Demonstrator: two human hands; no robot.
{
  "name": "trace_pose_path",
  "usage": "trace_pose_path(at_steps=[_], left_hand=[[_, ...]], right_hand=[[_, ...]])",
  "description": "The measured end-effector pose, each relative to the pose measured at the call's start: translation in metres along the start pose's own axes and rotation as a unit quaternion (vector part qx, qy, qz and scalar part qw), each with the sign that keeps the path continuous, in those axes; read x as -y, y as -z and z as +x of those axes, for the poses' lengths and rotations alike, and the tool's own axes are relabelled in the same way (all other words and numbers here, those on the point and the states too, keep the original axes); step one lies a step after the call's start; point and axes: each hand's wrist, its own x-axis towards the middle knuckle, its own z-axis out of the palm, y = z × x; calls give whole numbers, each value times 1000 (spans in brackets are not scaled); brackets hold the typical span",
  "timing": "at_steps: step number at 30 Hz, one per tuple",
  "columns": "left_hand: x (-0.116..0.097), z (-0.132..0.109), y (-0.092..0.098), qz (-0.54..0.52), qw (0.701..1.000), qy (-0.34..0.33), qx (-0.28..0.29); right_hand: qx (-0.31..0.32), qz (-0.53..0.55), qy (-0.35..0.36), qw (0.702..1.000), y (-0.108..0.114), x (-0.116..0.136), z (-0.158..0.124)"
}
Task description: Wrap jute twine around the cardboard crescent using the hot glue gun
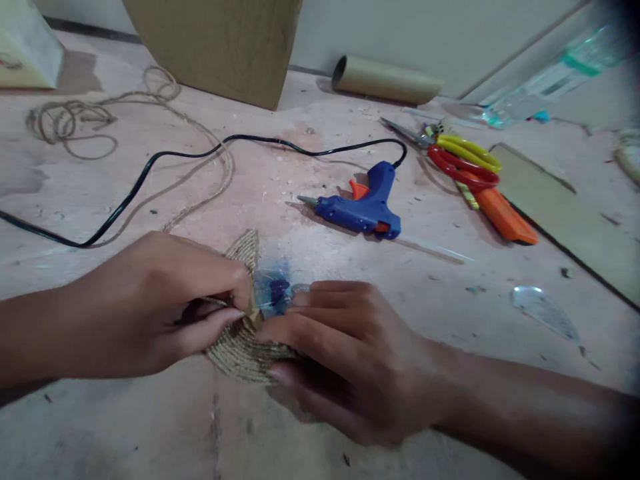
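Observation:
A curved piece covered with rows of twine [246,365] lies low over the floor between my hands. My left hand [170,300] is closed in a pinch at its inner edge, on a strand of twine [214,301] that runs back under the palm. My right hand [355,347] grips the piece from the right, thumb below and fingers above, with the index fingertip close to the left hand's pinch. Part of the piece is hidden under the fingers. A clear and blue plastic bit [273,287] shows just beyond the fingertips.
Ahead lies a blue glue gun [357,210] with a black cord [150,160]. Loose twine [70,123] trails at the left. Red-handled scissors [463,170], an orange cutter [505,217], a cardboard tube [385,80], a cardboard sheet [215,47] and a bottle [550,83] are farther back.

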Motion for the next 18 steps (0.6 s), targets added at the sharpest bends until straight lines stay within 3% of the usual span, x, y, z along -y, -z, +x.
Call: trace_pose_path(at_steps=[18], left_hand=[[2,-1,-1,-16,1000,1,-9]], right_hand=[[1,15,4,1000,0,-1,-1]])
